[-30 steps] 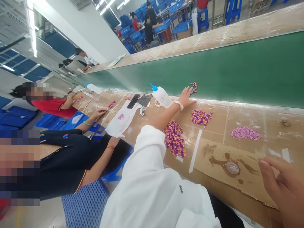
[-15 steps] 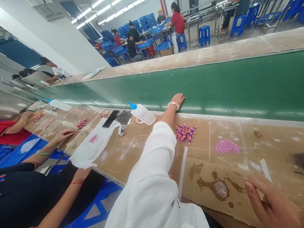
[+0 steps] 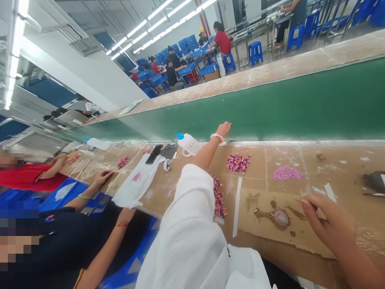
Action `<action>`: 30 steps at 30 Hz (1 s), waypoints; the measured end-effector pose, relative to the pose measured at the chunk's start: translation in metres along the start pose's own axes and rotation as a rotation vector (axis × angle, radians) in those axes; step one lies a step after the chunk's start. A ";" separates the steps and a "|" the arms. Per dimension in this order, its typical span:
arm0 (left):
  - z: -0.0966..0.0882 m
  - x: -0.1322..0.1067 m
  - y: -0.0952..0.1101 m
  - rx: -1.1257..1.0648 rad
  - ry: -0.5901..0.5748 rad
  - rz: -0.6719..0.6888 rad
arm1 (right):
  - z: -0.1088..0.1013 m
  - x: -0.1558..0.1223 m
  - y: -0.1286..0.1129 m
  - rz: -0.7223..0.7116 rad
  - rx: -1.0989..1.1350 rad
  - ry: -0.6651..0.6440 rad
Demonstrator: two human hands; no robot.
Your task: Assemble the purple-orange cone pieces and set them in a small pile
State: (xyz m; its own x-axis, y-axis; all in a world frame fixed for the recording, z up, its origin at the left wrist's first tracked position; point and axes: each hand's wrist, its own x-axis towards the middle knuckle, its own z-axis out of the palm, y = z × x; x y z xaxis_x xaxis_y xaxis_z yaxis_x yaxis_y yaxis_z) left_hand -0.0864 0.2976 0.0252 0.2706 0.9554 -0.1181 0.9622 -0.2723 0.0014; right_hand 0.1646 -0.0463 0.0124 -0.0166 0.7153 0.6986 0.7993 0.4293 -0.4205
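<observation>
Belt (image 3: 300,96) now lies under my left hand (image 3: 223,129), thus clear of purple pieces (image 3: 237,163), grip unclear; right hand (image 3: 332,220) pinched together.

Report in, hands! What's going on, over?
Left hand: over green surface, grip unclear. Right hand: pinched, near clear disc. White sleeve partly hides nearer purple-orange pile.

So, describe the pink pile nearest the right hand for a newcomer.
Find the long green strip, then the brown table on its near side. There, beyond the right hand, lies the pink pile. It is all pink, unlike the purple-and-orange pile left of it.
</observation>
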 end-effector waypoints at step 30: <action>0.099 -0.168 0.033 -0.220 -0.006 -0.016 | 0.013 -0.013 0.016 -0.010 -0.074 0.091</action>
State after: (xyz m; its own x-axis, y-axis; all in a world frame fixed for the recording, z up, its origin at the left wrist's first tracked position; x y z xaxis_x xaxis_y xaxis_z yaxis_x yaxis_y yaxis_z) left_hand -0.1032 0.1168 -0.0533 0.2558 0.9585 -0.1258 0.9500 -0.2251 0.2166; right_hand 0.1698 -0.0417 -0.0102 0.0271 0.6565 0.7538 0.8414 0.3922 -0.3718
